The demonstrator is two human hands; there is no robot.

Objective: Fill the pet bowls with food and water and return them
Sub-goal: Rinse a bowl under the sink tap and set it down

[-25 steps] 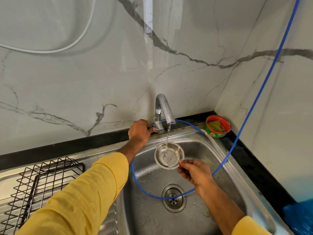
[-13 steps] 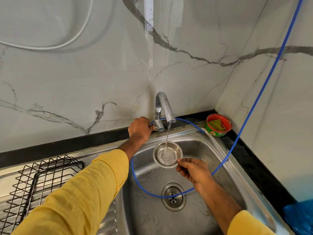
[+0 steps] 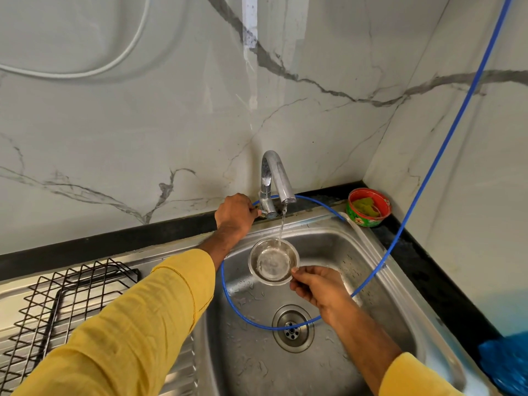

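A small steel bowl (image 3: pixel 273 261) hangs over the steel sink (image 3: pixel 368 270), held level by its near right rim in my right hand (image 3: pixel 317 287). Clear water lies in its bottom. A thin stream of water (image 3: pixel 282 224) runs from the chrome tap (image 3: pixel 275 178) and lands at the bowl's far right rim. My left hand (image 3: pixel 234 214) is closed around the tap's handle at the base, left of the spout.
A blue hose (image 3: pixel 405 218) comes down from the upper right and loops inside the sink around the drain (image 3: pixel 293 328). A red and green bowl (image 3: pixel 368 207) sits in the back corner. A black wire rack (image 3: pixel 65 301) lies on the drainboard at left. Blue plastic (image 3: pixel 505 364) shows at lower right.
The bowl has shifted slightly left under the tap, so the stream now falls at its far right rim instead of its middle. My left hand stays on the tap handle.
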